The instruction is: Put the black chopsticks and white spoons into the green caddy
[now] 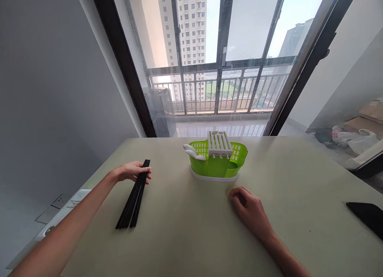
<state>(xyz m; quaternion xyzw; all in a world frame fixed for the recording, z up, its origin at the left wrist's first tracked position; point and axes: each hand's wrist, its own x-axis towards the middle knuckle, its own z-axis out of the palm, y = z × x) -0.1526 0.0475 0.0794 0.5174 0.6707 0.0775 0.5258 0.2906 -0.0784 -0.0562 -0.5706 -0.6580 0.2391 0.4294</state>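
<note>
My left hand (136,171) grips a bundle of black chopsticks (133,205) near their upper ends; the lower ends fan out a little toward me over the table. My right hand (247,207) rests on the tabletop with its fingers curled in, and nothing shows in it. Between the hands, farther back, stands a green cutlery holder (214,167) with a white base and a white slotted rack (220,143) across its middle. Several white spoons (194,152) lean out of its left compartment. The right compartment shows its green inside.
The pale table (185,237) reaches to a glass door at the back. At the right edge lies a black flat object (366,215). A white power strip (76,199) sits by the left edge. Plastic bags (363,141) and cardboard lie behind glass at right.
</note>
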